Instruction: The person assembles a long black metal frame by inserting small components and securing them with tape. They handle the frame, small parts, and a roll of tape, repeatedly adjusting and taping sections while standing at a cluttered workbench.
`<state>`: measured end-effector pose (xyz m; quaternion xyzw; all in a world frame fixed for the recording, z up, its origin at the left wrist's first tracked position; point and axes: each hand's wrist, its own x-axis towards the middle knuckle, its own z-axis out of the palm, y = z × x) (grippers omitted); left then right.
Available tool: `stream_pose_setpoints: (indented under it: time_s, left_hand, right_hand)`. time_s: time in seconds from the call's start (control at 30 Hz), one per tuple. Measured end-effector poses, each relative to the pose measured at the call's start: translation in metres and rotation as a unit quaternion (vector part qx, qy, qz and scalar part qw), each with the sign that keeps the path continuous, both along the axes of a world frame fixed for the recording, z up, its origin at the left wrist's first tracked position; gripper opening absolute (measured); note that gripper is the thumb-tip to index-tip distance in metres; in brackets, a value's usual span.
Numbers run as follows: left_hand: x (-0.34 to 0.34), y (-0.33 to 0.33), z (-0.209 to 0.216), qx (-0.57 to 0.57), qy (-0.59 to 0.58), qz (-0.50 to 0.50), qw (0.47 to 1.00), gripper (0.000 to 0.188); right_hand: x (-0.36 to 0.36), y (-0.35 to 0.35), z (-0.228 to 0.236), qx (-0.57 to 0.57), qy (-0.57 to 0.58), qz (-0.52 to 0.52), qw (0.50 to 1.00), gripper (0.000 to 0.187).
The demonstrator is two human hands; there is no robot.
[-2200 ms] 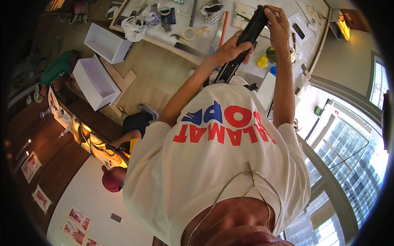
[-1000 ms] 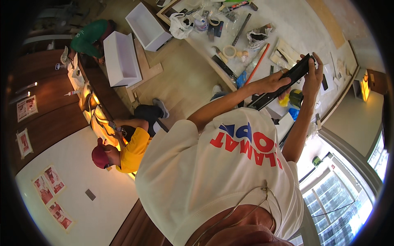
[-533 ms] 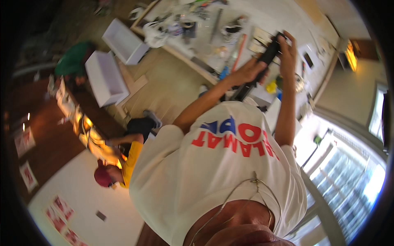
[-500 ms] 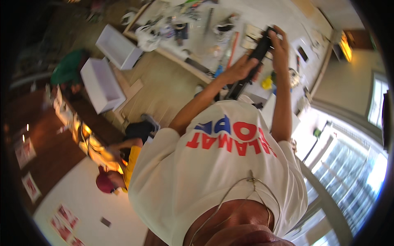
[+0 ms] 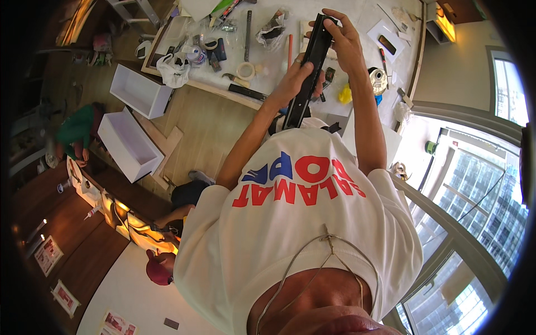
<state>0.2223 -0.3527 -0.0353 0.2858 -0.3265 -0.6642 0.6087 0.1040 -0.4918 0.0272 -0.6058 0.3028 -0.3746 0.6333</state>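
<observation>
A long black drawer slide [image 5: 309,78] is held slanting between my two hands, its near end close to my shirt. Partway along its length, my left hand [image 5: 296,84] is closed round it, thumb on the upper face. My right hand [image 5: 344,40] grips the far end, thumb pressed on top and fingers round the edge. Beyond lies the cluttered white worktable [image 5: 268,78]. On it, a hammer [image 5: 237,80], a roll of tape [image 5: 245,70] and a dark bar [image 5: 247,91] lie left of my left hand.
Two white drawer boxes [image 5: 129,146] rest at the left beside wooden boards [image 5: 167,148]. A phone [image 5: 387,44], a metal can [image 5: 378,81] and a yellow bundle [image 5: 345,94] are right of my hands. A person in green [image 5: 77,131] and another in a red cap [image 5: 159,268] are at the left.
The drawer slide and both hands have shifted left and slightly up in the picture, and the slide stands steeper. Both hands keep their hold. The surroundings have shifted with the head's motion.
</observation>
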Motion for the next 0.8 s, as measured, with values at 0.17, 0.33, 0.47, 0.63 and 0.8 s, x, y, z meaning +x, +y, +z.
stream_pose_setpoints:
  time_s: [0.17,0.33,0.47,0.63,0.8]
  left_hand:
    - [-0.003,-0.003,-0.013,0.041,0.050,-0.023,0.998,0.059]
    - [-0.002,-0.006,-0.020,0.054,0.045,-0.062,0.996,0.056]
    - [-0.002,-0.006,-0.013,0.050,0.025,-0.070,0.996,0.056]
    - [-0.001,-0.005,-0.005,0.102,0.048,-0.055,0.992,0.057]
    - [0.001,-0.004,-0.002,0.109,0.053,-0.051,0.991,0.061]
  right_hand:
    - [-0.011,-0.035,-0.021,-0.051,0.039,0.010,0.998,0.040]
    - [-0.007,-0.045,-0.004,-0.004,0.020,-0.058,0.998,0.033]
    - [-0.010,-0.101,-0.004,-0.050,0.034,-0.099,0.993,0.034]
    - [-0.006,-0.162,0.034,-0.116,0.042,-0.120,0.985,0.033]
    - [0.001,-0.184,0.049,-0.150,0.069,-0.116,0.980,0.032]
